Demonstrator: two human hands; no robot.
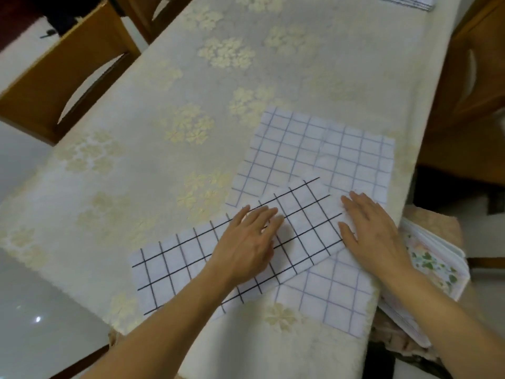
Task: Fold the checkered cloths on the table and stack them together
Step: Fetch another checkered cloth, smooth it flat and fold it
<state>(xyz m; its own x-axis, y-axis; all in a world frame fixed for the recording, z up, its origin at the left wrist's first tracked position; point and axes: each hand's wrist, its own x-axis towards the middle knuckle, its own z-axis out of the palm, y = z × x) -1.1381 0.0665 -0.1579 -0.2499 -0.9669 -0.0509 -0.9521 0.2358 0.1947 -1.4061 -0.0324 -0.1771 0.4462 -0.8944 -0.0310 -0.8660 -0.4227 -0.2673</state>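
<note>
On the near right part of the worktop (164, 132), which carries a pale covering with gold flower clusters, a black-lined checkered cloth (175, 263) lies as a long folded strip running diagonally from lower left to upper right. Its right end overlaps a blue-lined checkered cloth (314, 149) spread flat beneath it; that lower cloth reaches close to the worktop's right edge and shows again below the strip near the front edge. The left hand (246, 244) lies flat on the middle of the strip, fingers straight and together, pressing down without gripping. The right hand (374, 231) rests open on the strip's right end, fingers extended and the thumb spread toward the left hand, palm down where the two cloths overlap. Both forearms enter from the bottom edge. To the left and beyond the cloths the worktop surface stretches bare toward the far end, where a folded pile of checkered cloths (407, 1) sits at the top right corner, well apart. A wooden chair (62, 77) stands along the left side and another chair (475, 77) along the right. Just off the right edge, beside the right wrist, lies a stack of floral fabric (431, 266).
</note>
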